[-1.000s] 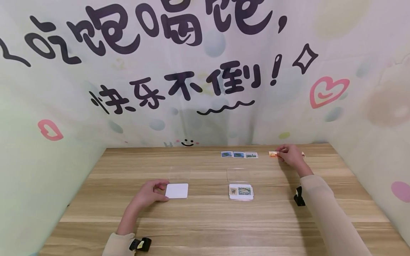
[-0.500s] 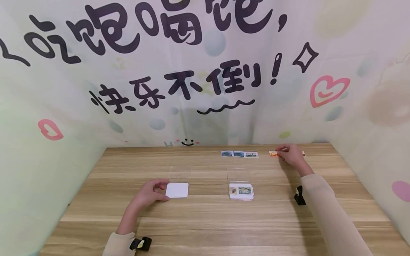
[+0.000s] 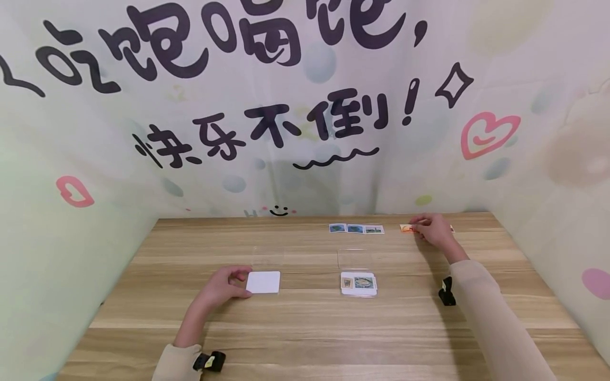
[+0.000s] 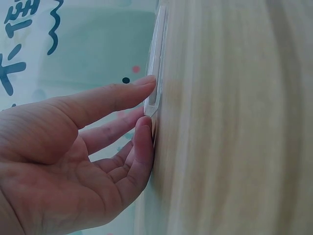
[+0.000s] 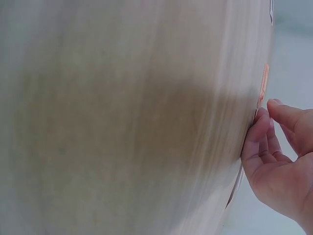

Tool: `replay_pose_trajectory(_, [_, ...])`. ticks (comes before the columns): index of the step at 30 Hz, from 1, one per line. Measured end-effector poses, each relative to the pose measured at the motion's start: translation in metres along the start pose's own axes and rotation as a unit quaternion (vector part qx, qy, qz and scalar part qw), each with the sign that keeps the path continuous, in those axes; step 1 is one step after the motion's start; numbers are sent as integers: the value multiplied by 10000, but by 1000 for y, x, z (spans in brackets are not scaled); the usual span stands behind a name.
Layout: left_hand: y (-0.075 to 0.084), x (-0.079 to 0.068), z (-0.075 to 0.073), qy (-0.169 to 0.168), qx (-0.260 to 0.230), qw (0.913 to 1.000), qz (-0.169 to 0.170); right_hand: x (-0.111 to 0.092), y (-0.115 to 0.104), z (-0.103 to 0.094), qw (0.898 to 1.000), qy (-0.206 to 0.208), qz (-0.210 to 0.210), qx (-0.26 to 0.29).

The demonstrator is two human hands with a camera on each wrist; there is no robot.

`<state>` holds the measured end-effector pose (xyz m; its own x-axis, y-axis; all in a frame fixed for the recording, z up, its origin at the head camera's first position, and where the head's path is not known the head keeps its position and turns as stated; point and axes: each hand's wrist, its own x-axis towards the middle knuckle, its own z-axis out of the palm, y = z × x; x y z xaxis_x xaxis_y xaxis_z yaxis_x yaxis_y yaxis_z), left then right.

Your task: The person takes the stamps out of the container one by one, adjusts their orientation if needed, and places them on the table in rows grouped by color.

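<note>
The left hand [image 3: 221, 287] reaches in from the near left, palm turned inward, its thumb and fingers curled to hold the left end of the white case [image 3: 263, 282], thumb at the near corner and forefinger at the far one. The right hand [image 3: 433, 231] reaches farther, its forearm slanting up and inward, fingers bent over the orange strip [image 3: 406, 228] near the counter's back edge; whether they pinch it or merely touch it, I cannot tell. The strip shows on both sides of that hand. Beige sleeves [image 3: 498, 312] cover the forearms, and each wrist bears a black camera [image 3: 211, 362]. Between the hands, a second case [image 3: 351, 291] lies flat with two stamps [image 3: 364, 282] on it. Behind each case lies a clear panel [image 3: 355, 259]. Three stamps in a row [image 3: 356, 228] lie left of the strip. The wooden counter [image 3: 305, 333] meets a printed backdrop [image 3: 267, 185] with black characters.
</note>
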<state>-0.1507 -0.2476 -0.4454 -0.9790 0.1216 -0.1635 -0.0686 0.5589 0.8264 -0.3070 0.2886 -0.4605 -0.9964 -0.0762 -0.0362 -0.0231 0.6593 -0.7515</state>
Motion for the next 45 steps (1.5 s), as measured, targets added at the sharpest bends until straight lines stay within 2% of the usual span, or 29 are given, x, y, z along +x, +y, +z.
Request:
replay_pose_trajectory(15, [2,-1,-1,34,12,10000,-16,-3,-2,2,9992,215,-218,275])
replay_pose_trajectory(22, [10,-3,0,62,-58,10000,6,-5,-4,2,9988,243,-246,338])
replay_pose_trajectory(28, [11,-2,5,50,-72,9998,161,-11,-10,1,9988,170,-269,361])
replay_pose_trajectory(37, [13,0,12,151,-157,9995,217,-20,-18,2,9986,84,-172,493])
replay_pose_trajectory(45, [14,3,16,132,-432,9985,313,-27,-23,5,9979,96,-249,595])
